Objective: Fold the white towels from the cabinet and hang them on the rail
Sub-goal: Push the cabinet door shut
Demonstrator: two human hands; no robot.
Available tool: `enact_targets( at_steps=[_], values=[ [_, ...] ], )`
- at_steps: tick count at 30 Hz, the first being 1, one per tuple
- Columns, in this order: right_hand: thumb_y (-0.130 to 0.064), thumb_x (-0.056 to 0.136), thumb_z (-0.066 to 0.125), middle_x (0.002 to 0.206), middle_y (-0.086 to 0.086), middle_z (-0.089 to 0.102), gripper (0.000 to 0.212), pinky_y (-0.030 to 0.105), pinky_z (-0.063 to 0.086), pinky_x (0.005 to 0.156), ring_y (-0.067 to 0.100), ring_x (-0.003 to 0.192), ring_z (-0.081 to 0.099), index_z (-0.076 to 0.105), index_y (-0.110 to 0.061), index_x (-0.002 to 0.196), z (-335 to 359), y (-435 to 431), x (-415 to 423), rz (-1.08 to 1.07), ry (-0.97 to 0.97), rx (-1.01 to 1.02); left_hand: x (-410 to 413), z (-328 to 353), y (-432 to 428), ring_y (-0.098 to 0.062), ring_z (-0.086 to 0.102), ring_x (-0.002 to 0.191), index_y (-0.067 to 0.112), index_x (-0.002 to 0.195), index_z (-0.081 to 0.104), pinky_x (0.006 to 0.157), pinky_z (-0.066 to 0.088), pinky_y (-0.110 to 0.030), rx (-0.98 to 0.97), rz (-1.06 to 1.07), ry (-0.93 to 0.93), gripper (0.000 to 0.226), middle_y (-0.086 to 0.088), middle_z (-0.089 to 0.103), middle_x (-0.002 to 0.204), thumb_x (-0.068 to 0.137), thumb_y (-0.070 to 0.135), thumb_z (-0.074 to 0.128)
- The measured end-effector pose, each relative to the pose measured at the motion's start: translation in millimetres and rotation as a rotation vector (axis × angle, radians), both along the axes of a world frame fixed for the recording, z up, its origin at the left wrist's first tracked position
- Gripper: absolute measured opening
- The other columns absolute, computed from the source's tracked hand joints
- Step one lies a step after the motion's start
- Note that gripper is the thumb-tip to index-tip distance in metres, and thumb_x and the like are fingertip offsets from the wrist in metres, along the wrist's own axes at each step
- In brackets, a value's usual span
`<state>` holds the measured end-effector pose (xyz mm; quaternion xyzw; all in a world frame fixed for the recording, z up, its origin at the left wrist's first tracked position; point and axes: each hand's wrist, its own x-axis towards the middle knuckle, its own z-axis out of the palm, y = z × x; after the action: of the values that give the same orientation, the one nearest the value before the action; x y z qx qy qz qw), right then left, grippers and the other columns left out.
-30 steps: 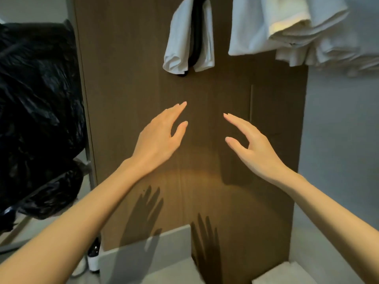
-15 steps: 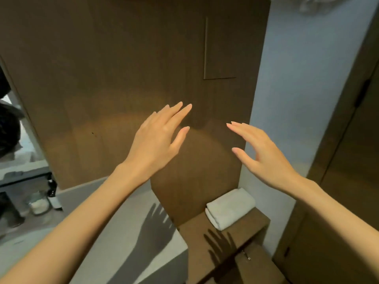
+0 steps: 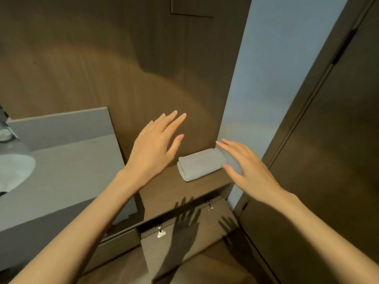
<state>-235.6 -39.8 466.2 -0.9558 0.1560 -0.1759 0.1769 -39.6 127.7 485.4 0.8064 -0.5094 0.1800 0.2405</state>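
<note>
Head view: folded white terry towel (image 3: 202,163) lies flat on brown wooden shelf (image 3: 168,189) at the wall panel, long axis left-right, right end angled slightly away. Left hand (image 3: 152,149) and right hand (image 3: 249,169) hover either side, fingers (image 3: 176,121) straight, loosely spread, holding nothing. Grey bench (image 3: 71,160) at left.

Support: brown wooden shelf (image 3: 168,190) in the corner before me | On it: one folded white towel (image 3: 202,163), lying flat toward its back edge | To my left: grey counter (image 3: 67,171) beside the shelf, white basin (image 3: 14,173) set in it
</note>
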Motion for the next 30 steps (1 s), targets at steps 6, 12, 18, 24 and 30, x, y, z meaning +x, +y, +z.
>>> enact_targets(
  at_steps=[6, 12, 18, 24, 30],
  values=[
    [-0.028, 0.099, 0.052, 0.154, -0.012, 0.031, 0.054, 0.035, 0.018, 0.119, 0.006, 0.142, 0.023, 0.033, -0.031, 0.149, -35, -36, -14, 0.034, 0.077, -0.023, -30, -43, -16, -0.023, 0.031, 0.142, 0.027, 0.149, 0.032, 0.115, 0.028, -0.042, 0.075, 0.048, 0.067, 0.051, 0.001, 0.035, 0.154, 0.1, 0.038, 0.041],
    [-0.029, 0.1, 0.049, 0.156, -0.01, 0.027, 0.054, 0.043, 0.013, 0.122, 0.01, 0.145, 0.02, 0.03, -0.032, 0.15, -78, -79, 5, 0.088, 0.156, -0.063, -19, -97, -48, -0.024, 0.033, 0.141, 0.029, 0.149, 0.033, 0.114, 0.029, -0.042, 0.169, 0.11, 0.124, 0.051, 0.001, 0.035, 0.153, 0.1, 0.038, 0.042],
    [-0.028, 0.1, 0.048, 0.157, -0.007, 0.027, 0.053, 0.043, 0.009, 0.122, 0.013, 0.146, 0.02, 0.03, -0.031, 0.15, -113, -130, 46, 0.171, 0.27, -0.066, 1, -144, -88, -0.023, 0.03, 0.143, 0.03, 0.15, 0.029, 0.115, 0.03, -0.044, 0.241, 0.208, 0.268, 0.051, 0.002, 0.032, 0.155, 0.101, 0.04, 0.039],
    [-0.033, 0.101, 0.045, 0.158, -0.009, 0.023, 0.054, 0.039, 0.009, 0.122, 0.012, 0.147, 0.016, 0.025, -0.033, 0.151, -148, -174, 77, 0.242, 0.393, -0.023, 8, -174, -119, -0.023, 0.03, 0.143, 0.029, 0.15, 0.03, 0.116, 0.029, -0.044, 0.276, 0.29, 0.353, 0.052, 0.0, 0.032, 0.155, 0.1, 0.039, 0.04],
    [-0.029, 0.098, 0.052, 0.154, -0.009, 0.033, 0.055, 0.039, 0.008, 0.119, 0.012, 0.144, 0.025, 0.031, -0.033, 0.149, -196, -209, 87, 0.339, 0.41, 0.041, -13, -217, -137, -0.021, 0.031, 0.143, 0.03, 0.15, 0.03, 0.116, 0.027, -0.04, 0.315, 0.427, 0.425, 0.051, 0.0, 0.034, 0.154, 0.1, 0.039, 0.039]
  ],
)
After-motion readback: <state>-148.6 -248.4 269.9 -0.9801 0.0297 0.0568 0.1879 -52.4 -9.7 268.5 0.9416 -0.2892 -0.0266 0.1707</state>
